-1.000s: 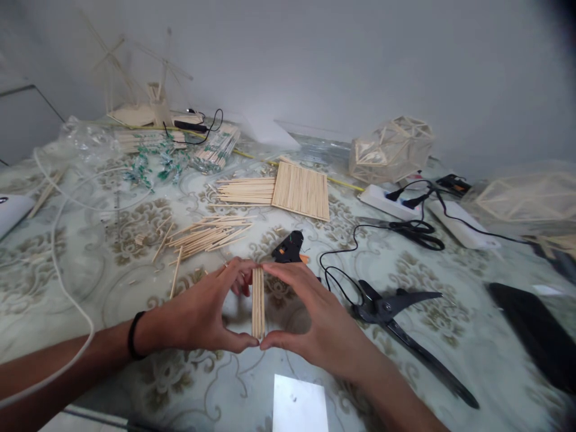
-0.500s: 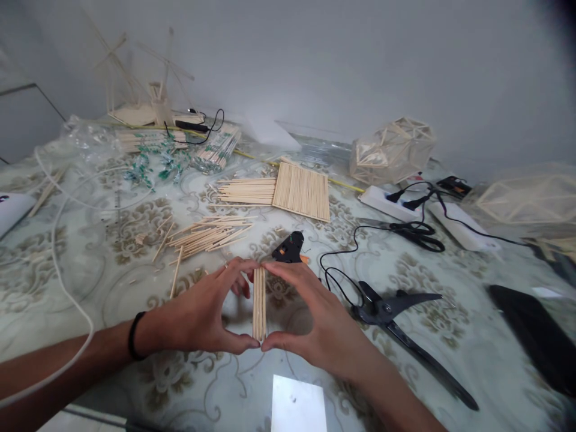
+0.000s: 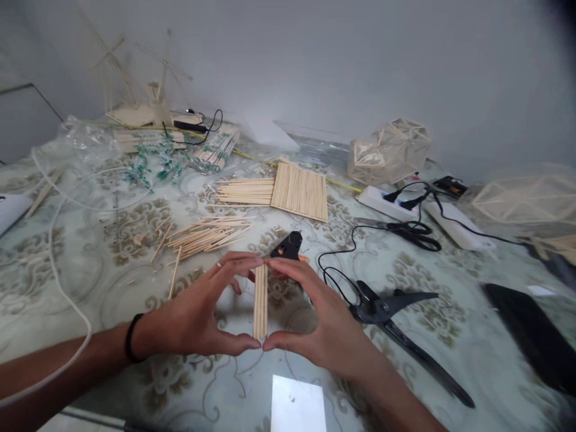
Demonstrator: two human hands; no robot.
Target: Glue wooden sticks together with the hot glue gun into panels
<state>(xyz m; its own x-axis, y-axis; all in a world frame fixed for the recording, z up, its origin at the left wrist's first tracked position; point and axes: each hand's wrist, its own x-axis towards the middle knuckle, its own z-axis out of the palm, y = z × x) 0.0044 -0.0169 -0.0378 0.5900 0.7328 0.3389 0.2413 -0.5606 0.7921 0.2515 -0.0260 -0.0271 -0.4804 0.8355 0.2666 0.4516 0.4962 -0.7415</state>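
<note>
A narrow bundle of wooden sticks (image 3: pixel 260 303) stands lengthwise between my two hands, its sticks lined up side by side. My left hand (image 3: pixel 204 309) has its thumb at the near end and its fingers at the far end. Mirroring it, my right hand (image 3: pixel 317 312) presses the same two ends with thumb and fingertips. Just beyond my fingertips lies a black glue gun (image 3: pixel 288 245), partly hidden by my right hand. Black cutters (image 3: pixel 382 309) lie open to the right of my right hand.
Loose sticks (image 3: pixel 209 233) lie behind my left hand. Farther back are a flat stick panel (image 3: pixel 300 191) and a stack of sticks (image 3: pixel 246 191). Scissors (image 3: pixel 414 234), a power strip (image 3: pixel 391 203) and a black phone-like slab (image 3: pixel 531 336) are at right. A white cable (image 3: pixel 60 270) crosses my left forearm.
Both hands keep their hold on the stick bundle, with only slight shifts of the fingers. The whole view has moved a little; nothing else differs visibly.
</note>
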